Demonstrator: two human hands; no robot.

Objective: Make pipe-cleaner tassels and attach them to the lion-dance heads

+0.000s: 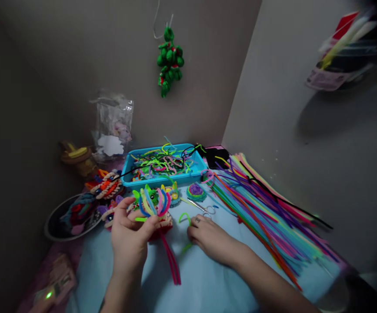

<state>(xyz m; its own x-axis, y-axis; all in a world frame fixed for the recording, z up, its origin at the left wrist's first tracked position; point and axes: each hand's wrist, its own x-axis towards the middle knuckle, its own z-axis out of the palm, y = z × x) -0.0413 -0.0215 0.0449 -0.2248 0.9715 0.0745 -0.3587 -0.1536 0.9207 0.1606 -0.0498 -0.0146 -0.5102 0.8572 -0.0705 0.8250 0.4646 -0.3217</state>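
My left hand is closed around a fan-shaped piece of bent pipe cleaners, with blue, yellow, white and pink loops. Long pink stems hang below it. Low over the cloth, my right hand has its fingers curled on a bright green pipe cleaner; its ends show above and below the fingertips. Just beyond that hand lie scissors and a purple and teal coil. Behind the left hand stand colourful pipe-cleaner figures, partly hidden.
A blue tray of tangled cut pipe cleaners sits at the back. Long pipe cleaners are spread on the right. A round bowl and a brown pot stand at left. A light blue cloth covers the table; walls close the corner.
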